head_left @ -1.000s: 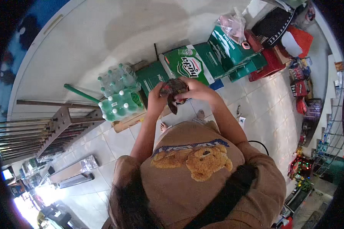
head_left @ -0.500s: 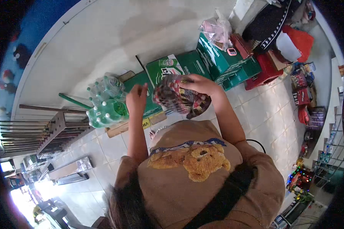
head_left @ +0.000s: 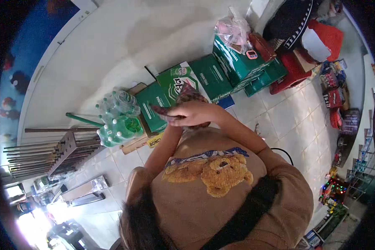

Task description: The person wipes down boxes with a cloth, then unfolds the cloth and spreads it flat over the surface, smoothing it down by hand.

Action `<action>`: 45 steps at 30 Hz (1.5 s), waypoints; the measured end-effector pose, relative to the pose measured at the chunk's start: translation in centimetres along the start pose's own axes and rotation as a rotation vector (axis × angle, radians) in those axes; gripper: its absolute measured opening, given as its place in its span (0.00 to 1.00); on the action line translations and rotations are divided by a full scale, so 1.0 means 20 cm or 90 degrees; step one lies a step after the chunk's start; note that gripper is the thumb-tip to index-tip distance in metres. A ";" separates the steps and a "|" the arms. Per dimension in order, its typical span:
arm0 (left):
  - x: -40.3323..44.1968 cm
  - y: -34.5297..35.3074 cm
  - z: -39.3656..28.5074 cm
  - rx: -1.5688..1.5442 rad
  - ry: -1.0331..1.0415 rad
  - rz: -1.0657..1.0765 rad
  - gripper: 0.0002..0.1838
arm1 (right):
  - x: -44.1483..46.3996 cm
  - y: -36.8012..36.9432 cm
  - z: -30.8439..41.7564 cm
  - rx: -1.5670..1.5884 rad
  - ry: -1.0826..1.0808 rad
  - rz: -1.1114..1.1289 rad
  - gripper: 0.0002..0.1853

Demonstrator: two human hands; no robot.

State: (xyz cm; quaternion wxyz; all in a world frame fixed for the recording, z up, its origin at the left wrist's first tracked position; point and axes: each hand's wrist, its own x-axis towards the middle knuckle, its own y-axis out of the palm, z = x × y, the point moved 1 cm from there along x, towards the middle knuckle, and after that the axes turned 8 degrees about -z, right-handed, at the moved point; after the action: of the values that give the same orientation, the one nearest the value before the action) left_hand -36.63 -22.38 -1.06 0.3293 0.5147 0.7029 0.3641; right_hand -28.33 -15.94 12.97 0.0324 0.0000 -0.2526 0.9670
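Observation:
A dark red patterned cloth (head_left: 189, 93) is bunched in front of my chest, with one part pointing up and another sticking out to the left. My right hand (head_left: 195, 113) is closed on it, its fingers together and pointing left. Beneath the right hand, my left hand (head_left: 176, 126) is mostly covered at the wrist crossing, and its fingers are hidden. Behind the cloth stands a green and white carton (head_left: 180, 80).
Green cartons (head_left: 210, 78) line the wall. Green-capped and white-capped bottles (head_left: 121, 130) stand at their left, near a slatted wooden rack (head_left: 64, 152). A plastic bag (head_left: 233, 31) lies on the stacked cartons. Packaged goods (head_left: 332, 98) are at the far right.
The cloth, spread out and hanging from my right hand half a second ago, is now bunched smaller. My right hand has moved left and down, over my left hand, which has come in from the left.

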 end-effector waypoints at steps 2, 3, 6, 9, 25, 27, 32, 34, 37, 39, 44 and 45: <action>0.08 -0.01 -0.06 0.048 0.153 0.069 0.35 | 0.02 0.05 -0.07 -0.025 -0.027 0.009 0.17; 0.13 -0.04 -0.09 0.183 0.057 0.073 0.33 | 0.04 0.00 -0.01 -0.081 0.042 0.093 0.15; 0.29 -0.12 -0.20 0.139 -0.130 0.076 0.26 | 0.05 -0.02 -0.08 -0.040 0.022 0.019 0.16; 0.40 -0.30 -0.31 0.247 -0.079 0.080 0.22 | 0.10 -0.01 -0.21 -0.044 0.014 0.009 0.20; 0.51 -0.22 -0.67 -0.211 -0.123 0.158 0.25 | 0.10 -0.10 -0.17 0.172 0.138 -0.003 0.25; 0.51 -0.22 -0.67 -0.212 -0.102 0.116 0.25 | 0.07 -0.14 -0.21 0.232 0.080 -0.003 0.24; 0.50 -0.17 -0.66 -0.211 -0.018 -0.006 0.26 | 0.00 -0.30 -0.31 0.473 0.118 0.025 0.21; 0.48 -0.13 -0.65 -0.219 0.025 -0.077 0.26 | -0.03 -0.41 -0.35 0.456 0.144 -0.180 0.17; 0.49 -0.07 -0.66 -0.210 0.093 -0.225 0.27 | -0.05 -0.59 -0.43 0.451 0.102 -0.285 0.11; 0.54 -0.15 -0.62 -0.168 0.141 -0.344 0.27 | -0.04 -0.66 -0.52 0.586 0.053 -0.332 0.07; 0.43 -0.07 -0.45 -0.156 0.195 -0.414 0.20 | 0.00 -0.80 -0.59 0.757 -0.053 -0.285 0.03; 0.37 0.08 -0.44 -0.205 0.184 -0.513 0.19 | 0.00 -0.82 -0.59 0.755 -0.055 -0.278 0.03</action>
State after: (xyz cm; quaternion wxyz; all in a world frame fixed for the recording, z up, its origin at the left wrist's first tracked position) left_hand -45.10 -16.50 4.31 0.4188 0.0864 0.8201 0.3802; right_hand -27.12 4.09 10.79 0.2129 0.1085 0.3312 0.9128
